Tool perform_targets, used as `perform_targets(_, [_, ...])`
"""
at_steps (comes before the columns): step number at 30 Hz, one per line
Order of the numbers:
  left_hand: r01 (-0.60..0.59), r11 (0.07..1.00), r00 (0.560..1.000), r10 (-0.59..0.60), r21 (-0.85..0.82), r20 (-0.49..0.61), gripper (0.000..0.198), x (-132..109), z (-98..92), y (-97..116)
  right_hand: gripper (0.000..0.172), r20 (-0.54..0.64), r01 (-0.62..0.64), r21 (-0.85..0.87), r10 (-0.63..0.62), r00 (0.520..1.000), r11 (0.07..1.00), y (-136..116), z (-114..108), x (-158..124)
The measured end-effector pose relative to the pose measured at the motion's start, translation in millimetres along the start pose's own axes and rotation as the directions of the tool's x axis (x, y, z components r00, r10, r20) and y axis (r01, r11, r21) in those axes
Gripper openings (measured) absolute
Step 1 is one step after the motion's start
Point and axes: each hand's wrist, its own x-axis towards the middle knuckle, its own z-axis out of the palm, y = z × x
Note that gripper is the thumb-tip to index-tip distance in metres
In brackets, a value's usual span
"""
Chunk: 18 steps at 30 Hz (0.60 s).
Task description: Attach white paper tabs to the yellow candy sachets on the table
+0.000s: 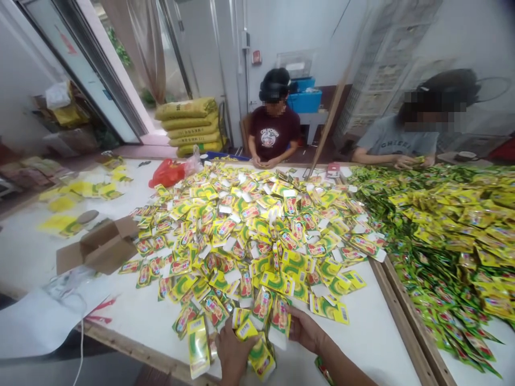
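Observation:
My left hand (235, 348) is at the near edge of a big heap of small printed cartons (245, 236), its fingers and thumb closed round a few yellow-and-green cartons (261, 358). Just to its right, my right hand (308, 331) pinches a red, yellow and green carton (280, 317) by its side, with a white flap at the lower end. Another yellow-green carton (198, 346) lies left of my left hand. Many cartons in the heap show white end flaps. Part of a small packet (323, 370) shows under my right forearm.
Beyond a wooden divider (406, 311) on the right lies a pile of green and yellow sachets (454, 236). An open cardboard box (100, 246) and a red plastic bag (167, 172) are on the left. Two people (271, 126) sit across the table, their hands at small items.

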Motion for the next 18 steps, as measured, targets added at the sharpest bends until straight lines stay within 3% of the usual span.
perform_targets(5, [0.021, 0.997, 1.000, -0.021, -0.074, 0.001, 0.083, -1, -1.4, 9, 0.044, 0.107, 0.032, 0.011, -0.033, 0.994, 0.999, 2, 21, 5])
perform_targets(8, [0.047, 0.979, 0.999, -0.051, -0.201, -0.017, 0.081, -6, -3.1, 16, 0.041, 0.054, 0.133, -0.046, -0.130, 0.990, 0.990, -2, 35, 8])
perform_targets(13, [0.038, 0.957, 0.999, -0.029, -0.289, 0.034, 0.072, -4, 1.9, 26, 0.023, -0.074, 0.147, -0.099, -0.155, 0.985, 0.984, -7, 47, 18])
perform_targets(18, [0.006, 0.911, 0.999, 0.015, -0.413, 0.049, 0.070, 5, -10.4, 34, 0.038, -0.057, 0.173, -0.142, -0.183, 0.981, 0.975, -9, 64, 8])
